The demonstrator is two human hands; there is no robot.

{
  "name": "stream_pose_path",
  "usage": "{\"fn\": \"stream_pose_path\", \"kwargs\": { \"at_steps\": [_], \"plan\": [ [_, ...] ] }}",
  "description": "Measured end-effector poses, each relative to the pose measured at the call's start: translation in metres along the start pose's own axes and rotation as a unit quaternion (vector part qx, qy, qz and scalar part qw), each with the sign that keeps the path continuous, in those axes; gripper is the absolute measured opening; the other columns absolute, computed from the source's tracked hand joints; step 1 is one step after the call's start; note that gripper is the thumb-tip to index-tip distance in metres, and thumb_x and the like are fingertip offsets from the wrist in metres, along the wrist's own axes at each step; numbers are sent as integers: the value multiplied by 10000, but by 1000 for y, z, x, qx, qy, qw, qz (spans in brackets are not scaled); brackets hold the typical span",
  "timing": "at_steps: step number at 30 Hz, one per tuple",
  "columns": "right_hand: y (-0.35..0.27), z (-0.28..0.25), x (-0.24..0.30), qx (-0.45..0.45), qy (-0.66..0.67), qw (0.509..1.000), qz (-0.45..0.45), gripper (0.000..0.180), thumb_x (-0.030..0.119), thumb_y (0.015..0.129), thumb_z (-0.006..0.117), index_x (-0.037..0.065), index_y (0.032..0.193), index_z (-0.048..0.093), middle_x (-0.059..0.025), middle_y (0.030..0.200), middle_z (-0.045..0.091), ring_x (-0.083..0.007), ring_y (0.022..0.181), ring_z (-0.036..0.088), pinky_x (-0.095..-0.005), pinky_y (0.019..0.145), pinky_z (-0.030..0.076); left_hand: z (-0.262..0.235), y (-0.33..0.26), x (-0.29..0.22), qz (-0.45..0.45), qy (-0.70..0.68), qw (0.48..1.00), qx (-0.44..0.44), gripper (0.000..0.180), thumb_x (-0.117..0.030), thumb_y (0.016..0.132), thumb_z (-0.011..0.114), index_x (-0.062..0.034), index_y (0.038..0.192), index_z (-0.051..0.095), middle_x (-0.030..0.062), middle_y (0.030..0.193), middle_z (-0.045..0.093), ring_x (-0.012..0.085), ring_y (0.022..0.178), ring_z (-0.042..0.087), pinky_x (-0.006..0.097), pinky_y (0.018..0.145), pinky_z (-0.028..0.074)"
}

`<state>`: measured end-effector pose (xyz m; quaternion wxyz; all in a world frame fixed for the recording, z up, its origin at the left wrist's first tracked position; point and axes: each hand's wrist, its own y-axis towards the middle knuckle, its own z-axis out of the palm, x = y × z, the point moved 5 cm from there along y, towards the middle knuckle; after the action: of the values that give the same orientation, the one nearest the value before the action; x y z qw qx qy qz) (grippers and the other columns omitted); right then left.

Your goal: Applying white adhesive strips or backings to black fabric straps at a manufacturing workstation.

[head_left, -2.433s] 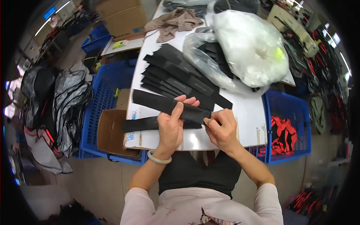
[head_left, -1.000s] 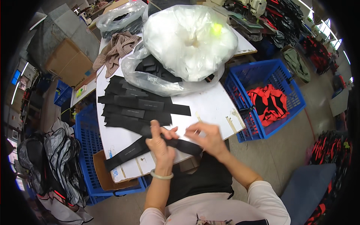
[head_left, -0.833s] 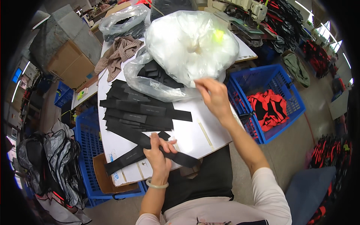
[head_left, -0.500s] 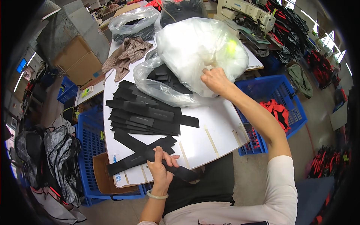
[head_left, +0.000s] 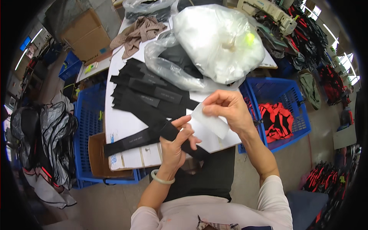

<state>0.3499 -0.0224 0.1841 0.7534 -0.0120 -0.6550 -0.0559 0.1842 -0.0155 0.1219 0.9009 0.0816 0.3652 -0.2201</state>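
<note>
White, thin and paper-like, a small sheet (head_left: 211, 122) was seen in the head view between the 2 hands, pinched near its top by the thumb and fingers of the right hand (head_left: 230, 111), its lower part hanging free above the table (head_left: 153, 156). A black strip (head_left: 168, 130) was held around its middle by the left hand (head_left: 174, 147), with its near end carried past the table's front edge; how firmly it was gripped could not be told, since some fingers were spread. Whether the sheet was touched by the left index fingertip could not be told either. The sheet was judged to be very light, soft and easily creased, best taken by 1 corner or edge; the strip was judged to be light, limp and not fragile, best supported near its middle. Beneath it another strip (head_left: 124, 145) was crossed, and farther back a fanned pile of black strips (head_left: 149, 88) was spread beside a puffy plastic bag (head_left: 222, 46). Compared with the frame 0.5 s earlier, the right hand had been brought away from the bag and close to the left, the sheet had come into sight, and the strip had been kept in the left hand.
</note>
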Motion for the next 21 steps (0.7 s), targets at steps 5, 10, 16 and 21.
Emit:
{"fn": "stream_pose_path", "kwargs": {
  "at_steps": [5, 10, 16, 21],
  "plan": [
    [-15, 27, -16, 48, 37, 997, 50, 152, 16, 774, 751, -1, 797, 602, -72, 726, 665, -95, 644, 634, -199, 575, 483, 7, -8, 1, 13, 10, 998, 65, 345, -61, 848, 682, 89, 1137, 571, 104, 851, 601, 181, 580, 609, 303, 587, 554],
    [-22, 36, -35, 58, 9, 996, 62, 181, 50, 769, 770, -3, 836, 610, -63, 764, 658, -113, 675, 635, -228, 605, 494, -5, -13, -2, 48, -14, 999, 16, 206, -32, 827, 687, 55, 992, 599, 103, 836, 598, 167, 551, 578, 251, 511, 496],
    [-47, 42, -29, 36, -245, 963, -107, 332, 135, 722, 822, 0, 974, 653, -43, 847, 657, -103, 725, 594, -243, 674, 475, -18, -11, -11, 99, 19, 993, -58, 94, 11, 830, 654, 32, 897, 592, 74, 779, 568, 125, 513, 527, 240, 497, 452],
    [-44, 35, -41, 28, -169, 984, -44, 280, 134, 737, 811, -4, 931, 663, -38, 785, 654, -86, 690, 579, -232, 641, 454, -16, -14, -11, 93, 21, 995, -38, 103, 23, 818, 662, 31, 891, 590, 75, 787, 571, 126, 516, 527, 249, 507, 443]
  ]
}}
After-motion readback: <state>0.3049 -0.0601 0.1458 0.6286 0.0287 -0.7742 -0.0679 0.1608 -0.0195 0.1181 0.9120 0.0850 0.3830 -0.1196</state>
